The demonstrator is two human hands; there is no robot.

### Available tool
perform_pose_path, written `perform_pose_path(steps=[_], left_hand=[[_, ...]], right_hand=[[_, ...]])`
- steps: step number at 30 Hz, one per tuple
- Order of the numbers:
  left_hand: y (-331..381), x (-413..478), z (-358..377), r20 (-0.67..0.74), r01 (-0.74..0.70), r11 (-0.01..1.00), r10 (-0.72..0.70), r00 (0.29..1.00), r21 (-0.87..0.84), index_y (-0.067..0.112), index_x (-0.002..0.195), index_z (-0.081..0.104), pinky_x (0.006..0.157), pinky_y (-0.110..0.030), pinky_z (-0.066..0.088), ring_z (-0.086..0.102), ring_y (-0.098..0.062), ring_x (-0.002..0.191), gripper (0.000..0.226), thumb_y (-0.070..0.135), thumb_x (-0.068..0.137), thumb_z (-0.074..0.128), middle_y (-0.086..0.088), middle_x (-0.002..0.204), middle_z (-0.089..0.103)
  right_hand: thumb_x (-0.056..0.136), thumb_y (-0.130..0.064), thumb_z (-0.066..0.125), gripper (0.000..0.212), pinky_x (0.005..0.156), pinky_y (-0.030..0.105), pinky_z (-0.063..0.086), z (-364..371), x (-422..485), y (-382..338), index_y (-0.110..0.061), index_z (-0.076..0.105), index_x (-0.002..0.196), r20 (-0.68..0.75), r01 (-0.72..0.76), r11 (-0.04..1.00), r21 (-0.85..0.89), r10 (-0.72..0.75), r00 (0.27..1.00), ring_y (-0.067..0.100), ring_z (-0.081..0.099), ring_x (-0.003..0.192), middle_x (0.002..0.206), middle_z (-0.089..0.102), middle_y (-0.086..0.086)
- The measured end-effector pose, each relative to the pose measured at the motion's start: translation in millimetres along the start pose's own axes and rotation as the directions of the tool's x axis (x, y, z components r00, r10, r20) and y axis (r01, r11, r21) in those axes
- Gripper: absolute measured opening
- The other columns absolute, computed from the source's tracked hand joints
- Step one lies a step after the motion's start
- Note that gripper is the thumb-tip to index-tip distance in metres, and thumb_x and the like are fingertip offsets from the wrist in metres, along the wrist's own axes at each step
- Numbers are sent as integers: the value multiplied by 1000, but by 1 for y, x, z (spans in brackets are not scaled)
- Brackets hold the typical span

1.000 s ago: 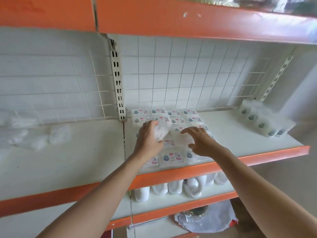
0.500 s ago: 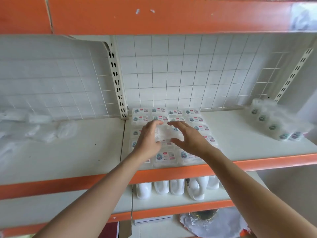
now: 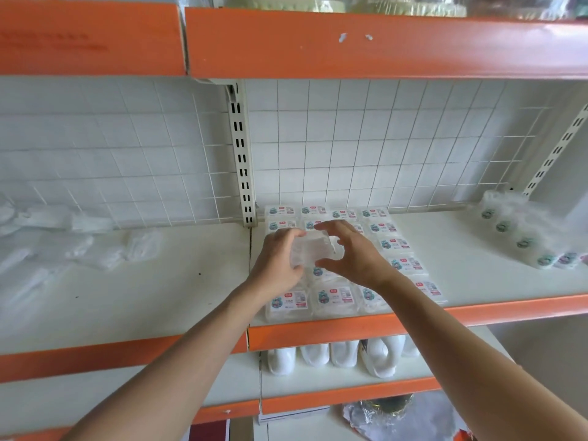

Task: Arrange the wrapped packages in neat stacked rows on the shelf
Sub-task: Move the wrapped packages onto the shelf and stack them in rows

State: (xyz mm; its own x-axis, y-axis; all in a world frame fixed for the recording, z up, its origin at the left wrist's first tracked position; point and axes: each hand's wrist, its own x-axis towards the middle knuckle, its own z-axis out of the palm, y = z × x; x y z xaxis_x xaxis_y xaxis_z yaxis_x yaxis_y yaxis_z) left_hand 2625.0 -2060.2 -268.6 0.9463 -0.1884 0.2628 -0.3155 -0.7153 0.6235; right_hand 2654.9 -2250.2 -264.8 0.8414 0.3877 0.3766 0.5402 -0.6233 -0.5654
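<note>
Nearest, holding one wrapped package [image 3: 313,249] just above the laid rows [image 3: 337,296] near the shelf [image 3: 477,281] front: left hand [image 3: 280,259] fingers curled round its left end, right hand [image 3: 353,259] fingers arched over the other. Seemingly early: flat layer four across down, stacking yet to do. Farther right, loose packs [image 3: 521,237] unsorted.

White shelf board [image 3: 127,297] with an orange front edge [image 3: 350,332], white wire grid back panel [image 3: 381,148] behind, cream slotted upright [image 3: 241,154] in the middle, second slotted upright [image 3: 555,154] far right, orange-fronted upper shelf [image 3: 350,43], lower shelf [image 3: 232,380] near, pale wall [image 3: 541,345] at right, soft even light.
</note>
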Motion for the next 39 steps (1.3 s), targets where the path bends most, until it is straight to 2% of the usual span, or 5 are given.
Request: perform_pose_path(steps=[12,16,24,31,39], left_hand=[[-3,7,-10,146,300,828,-262,954,-474,21,112,58,76,-33,59,70,-12,86,30,43,91,59,2,104,66],[-6,8,-8,118,291,806,-270,956,-516,26,106,63,70,-31,56,69,-15,90,30,34,79,71,2,95,71],[-18,8,-14,103,313,724,-321,942,-615,31,96,62,88,-54,54,68,-27,96,16,16,94,60,-5,100,71],[-27,9,-16,89,323,744,-336,938,-585,18,128,57,88,-37,55,64,-17,103,34,17,94,59,-1,118,65],[-25,11,-20,38,346,630,-449,893,-695,13,116,54,86,-34,57,69,-15,89,29,25,92,65,-6,105,66]], right_hand=[[72,-25,83,73,97,8,35,20,5,-26,-19,48,136,3,170,984,-55,-170,985,5,47,116,129,49,-2],[69,-22,86,77,91,20,45,27,7,-28,-23,48,135,53,177,982,-62,-174,983,14,53,112,130,49,-2],[73,-33,82,74,90,20,42,19,4,-22,-22,47,138,19,32,992,-124,-30,999,17,54,111,130,54,-1],[82,-39,73,56,93,23,44,22,6,-17,-19,55,131,50,-54,994,-98,59,997,13,57,110,123,62,-3],[88,-32,68,33,71,27,56,17,19,-24,-21,58,118,112,-306,935,177,290,951,2,64,81,92,67,-11]])
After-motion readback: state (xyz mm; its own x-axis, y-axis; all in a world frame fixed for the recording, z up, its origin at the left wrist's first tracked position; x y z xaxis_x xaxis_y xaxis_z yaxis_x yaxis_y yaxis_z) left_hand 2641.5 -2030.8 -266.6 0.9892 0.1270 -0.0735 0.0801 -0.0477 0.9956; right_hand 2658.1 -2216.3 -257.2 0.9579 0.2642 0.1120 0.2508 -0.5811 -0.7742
